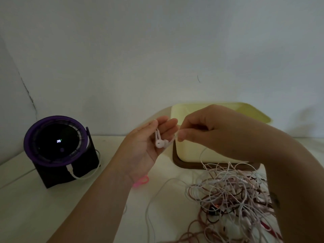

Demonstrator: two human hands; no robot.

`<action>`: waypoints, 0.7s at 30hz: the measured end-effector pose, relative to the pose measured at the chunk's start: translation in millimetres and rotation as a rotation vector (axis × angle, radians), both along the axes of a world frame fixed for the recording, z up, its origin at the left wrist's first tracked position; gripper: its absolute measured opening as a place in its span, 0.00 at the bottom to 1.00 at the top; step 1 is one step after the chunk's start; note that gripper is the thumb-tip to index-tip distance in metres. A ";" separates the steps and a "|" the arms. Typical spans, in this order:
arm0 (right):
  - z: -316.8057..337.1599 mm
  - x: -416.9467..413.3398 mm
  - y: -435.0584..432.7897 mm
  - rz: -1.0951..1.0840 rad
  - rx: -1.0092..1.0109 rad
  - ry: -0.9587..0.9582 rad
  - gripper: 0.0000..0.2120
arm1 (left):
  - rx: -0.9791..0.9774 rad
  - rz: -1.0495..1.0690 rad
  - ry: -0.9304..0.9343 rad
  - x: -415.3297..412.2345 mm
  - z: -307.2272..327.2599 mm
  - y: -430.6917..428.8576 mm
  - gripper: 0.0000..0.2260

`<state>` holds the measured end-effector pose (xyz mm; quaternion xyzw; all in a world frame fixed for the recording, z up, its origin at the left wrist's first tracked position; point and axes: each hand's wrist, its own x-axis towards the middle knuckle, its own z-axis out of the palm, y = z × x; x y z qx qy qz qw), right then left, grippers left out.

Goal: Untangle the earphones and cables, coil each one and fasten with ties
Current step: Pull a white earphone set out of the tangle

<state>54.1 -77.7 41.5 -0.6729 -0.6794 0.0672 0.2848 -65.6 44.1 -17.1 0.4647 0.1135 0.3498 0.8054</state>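
Observation:
My left hand (150, 144) is raised palm up above the table, and a pair of white earbuds (160, 142) lies across its fingers, which are nearly straight. Just right of it, my right hand (206, 132) pinches the white earphone cord (173, 138) between thumb and forefinger. That cord runs down from my right hand to a big tangle of white, pink and brown cables (233, 195) lying on the table at the lower right. A pink tie (141, 181) lies on the table under my left wrist, partly hidden.
A pale yellow box (192, 151) on a dark brown tray (185, 164) stands at the back behind my hands. A black and purple round fan (56, 142) with a white power cable stands at the left. A pale wall lies behind the table.

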 end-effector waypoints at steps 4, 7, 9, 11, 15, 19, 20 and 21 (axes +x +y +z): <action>0.1 -3.2 1.0 0.029 0.016 0.025 0.10 | 0.055 -0.039 0.047 1.8 -4.2 -1.9 0.12; 0.2 -1.4 2.1 0.006 0.053 0.016 0.11 | 0.220 -0.110 0.154 0.5 -4.6 -5.5 0.15; 1.4 1.3 1.4 -0.018 0.106 0.014 0.10 | 0.347 -0.146 0.205 -0.9 -1.8 -10.1 0.14; 3.3 3.6 -0.3 -0.042 0.186 0.043 0.10 | 0.414 -0.164 0.210 -2.2 1.4 -14.4 0.13; 4.7 4.6 -0.2 -0.032 0.300 0.117 0.11 | 0.511 -0.181 0.258 -6.0 4.3 -17.3 0.14; -4.1 8.8 11.6 0.019 0.331 0.308 0.15 | 0.505 -0.204 0.227 -9.1 8.7 -19.7 0.17; -8.5 11.2 16.3 0.039 0.315 0.391 0.15 | 0.490 -0.220 0.197 -10.4 10.7 -20.7 0.17; -13.4 13.2 20.8 0.065 0.282 0.470 0.14 | 0.476 -0.229 0.166 -11.5 12.2 -20.8 0.18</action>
